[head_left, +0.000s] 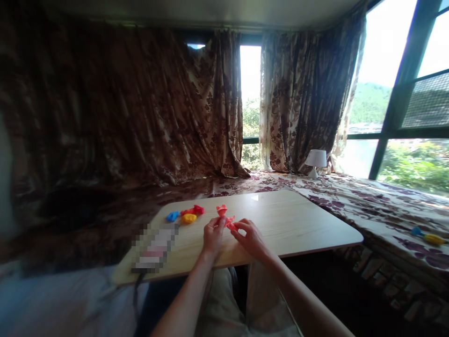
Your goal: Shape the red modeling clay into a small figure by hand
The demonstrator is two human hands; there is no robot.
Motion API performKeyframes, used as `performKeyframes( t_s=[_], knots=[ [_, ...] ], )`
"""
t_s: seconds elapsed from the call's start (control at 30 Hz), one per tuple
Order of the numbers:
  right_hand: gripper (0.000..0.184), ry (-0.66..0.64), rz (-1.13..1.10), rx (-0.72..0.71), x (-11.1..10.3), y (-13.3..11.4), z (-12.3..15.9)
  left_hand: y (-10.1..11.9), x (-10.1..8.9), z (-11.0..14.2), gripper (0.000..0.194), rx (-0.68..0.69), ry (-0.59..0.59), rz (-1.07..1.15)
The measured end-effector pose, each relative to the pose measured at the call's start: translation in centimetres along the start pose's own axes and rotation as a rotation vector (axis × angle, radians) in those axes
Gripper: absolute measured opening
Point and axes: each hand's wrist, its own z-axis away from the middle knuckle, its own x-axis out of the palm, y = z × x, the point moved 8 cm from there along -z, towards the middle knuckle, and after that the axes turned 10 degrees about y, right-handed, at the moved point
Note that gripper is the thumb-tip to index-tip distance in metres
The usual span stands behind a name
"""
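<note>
Above the front part of the small table, my left hand pinches a soft-looking, crinkled coral-red piece, part of which flares up past the fingertips. My right hand has its thumb and fingers closed on the lower right part of the same piece. Its exact kind is too small to make out, and the fingers hide some of it. To the left of my hands lie a blue piece, a yellow piece and red pieces of similar crumpled look.
A blurred-out flat object lies at the table's left end, with a dark cable hanging from it. A white lamp stands on the patterned cloth behind. Blue and yellow pieces rest on the cloth-covered ledge at right.
</note>
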Motion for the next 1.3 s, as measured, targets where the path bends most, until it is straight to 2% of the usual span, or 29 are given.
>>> performKeyframes(
  t_s=[0.2,0.33,0.43,0.57,0.87,1.07,1.3],
  knots=[
    [0.013,-0.051,-0.013,0.021,0.6,0.6,0.0,0.2,0.0,-0.3,0.03,0.055,-0.024,-0.057],
    [0.018,-0.051,0.001,0.114,0.7,1.6,0.1,2.3,-0.5,-1.6,0.022,0.248,-0.053,-0.248],
    [0.018,-0.067,0.052,0.161,0.8,2.2,0.3,3.1,-0.1,-2.2,0.018,0.358,-0.142,-0.425],
    [0.017,-0.136,0.11,0.152,1.2,2.2,0.5,2.2,0.6,-2.0,0.018,0.349,-0.199,-0.526],
    [0.019,-0.134,0.203,0.121,1.3,2.3,0.4,1.7,0.9,-1.4,0.022,0.265,-0.332,-0.418],
    [0.024,-0.069,0.19,0.164,1.0,3.1,0.4,1.3,1.1,-1.1,0.022,0.255,-0.352,-0.461],
    [0.024,-0.049,0.158,0.21,0.8,3.4,0.5,0.6,1.0,-1.1,0.022,0.271,-0.321,-0.496]
  ],
)
